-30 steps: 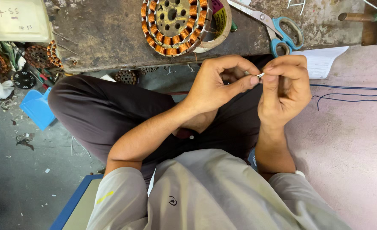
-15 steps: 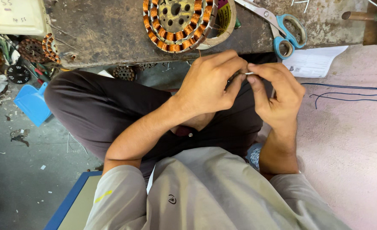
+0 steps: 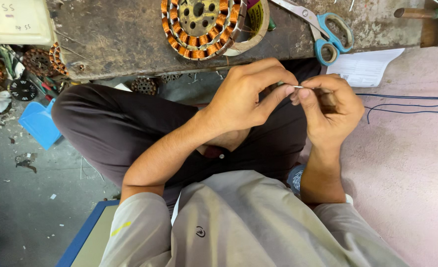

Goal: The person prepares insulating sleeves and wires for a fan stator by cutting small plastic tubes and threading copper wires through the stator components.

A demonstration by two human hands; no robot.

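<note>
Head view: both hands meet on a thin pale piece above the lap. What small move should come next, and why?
Probably keep the left hand pinching steady while the right hand works the thin pale piece further along. The fingertips of both hands meet on it, and only a short bit shows between them.

Both forearms bent inward above the lap; left hand and right hand meeting, fingers curled, fingertips pinched together between them.
</note>
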